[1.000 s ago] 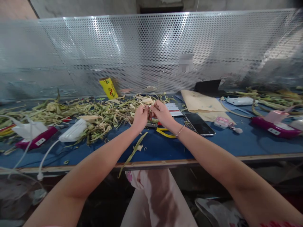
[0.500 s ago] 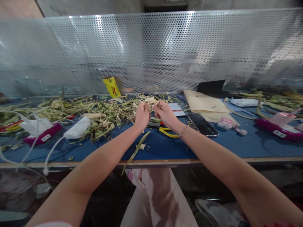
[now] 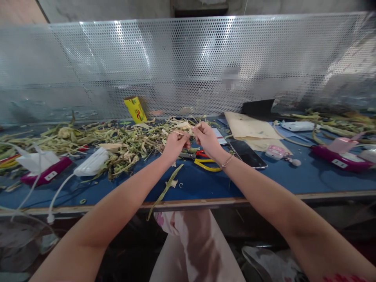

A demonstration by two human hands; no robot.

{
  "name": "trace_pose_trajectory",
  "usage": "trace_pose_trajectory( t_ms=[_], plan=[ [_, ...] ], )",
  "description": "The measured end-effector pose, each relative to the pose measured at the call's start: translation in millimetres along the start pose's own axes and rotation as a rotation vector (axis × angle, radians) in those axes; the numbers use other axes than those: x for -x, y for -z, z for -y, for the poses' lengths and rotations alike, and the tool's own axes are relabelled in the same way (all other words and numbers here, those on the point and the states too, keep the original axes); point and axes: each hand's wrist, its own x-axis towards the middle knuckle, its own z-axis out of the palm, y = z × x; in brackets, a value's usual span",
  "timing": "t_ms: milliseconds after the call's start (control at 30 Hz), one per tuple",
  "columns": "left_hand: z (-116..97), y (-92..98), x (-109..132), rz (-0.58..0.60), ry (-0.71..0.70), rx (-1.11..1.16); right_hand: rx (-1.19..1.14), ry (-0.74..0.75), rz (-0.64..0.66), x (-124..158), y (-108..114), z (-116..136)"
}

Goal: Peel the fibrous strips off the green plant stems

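Note:
Over the edge of a heap of dried plant scraps [image 3: 138, 139], my left hand [image 3: 178, 143] and my right hand [image 3: 205, 138] are close together, fingers pinched. Between their fingertips is a thin, pale plant strip [image 3: 181, 132]; the fingers cover part of it. Just below my right hand lie scissors [image 3: 208, 166] with yellow and red handles, their dark blades pointing left. A long green-brown stalk [image 3: 167, 188] hangs over the table's front edge, with a pale scrap [image 3: 174, 183] beside it.
A yellow tube [image 3: 135, 109] leans near the perforated metal screen [image 3: 158, 66]. On the left are a purple power strip [image 3: 47, 172] and a white adapter [image 3: 92, 161] with cables. To the right lie a phone [image 3: 248, 154], brown paper [image 3: 249, 127], a pink case [image 3: 275, 152] and another purple strip [image 3: 342, 158].
The view has shifted slightly. My hands have turned a little, with my right hand's fingers raised, and the strip between them shows at a different angle. More of the scissors is visible.

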Motion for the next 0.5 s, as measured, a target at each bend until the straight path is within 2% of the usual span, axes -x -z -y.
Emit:
trace_pose_trajectory(
  t_ms=[133, 500],
  plan=[
    [-1.4, -0.6, 0.6, 0.039, 0.056, 0.063, 0.001, 0.003, -0.011, -2.4, 2.4, -1.5],
    [-3.9, 4.8, -0.9, 0.122, 0.057, -0.016, -0.072, 0.034, -0.050, -3.6, 1.5, -5.4]
  ],
)
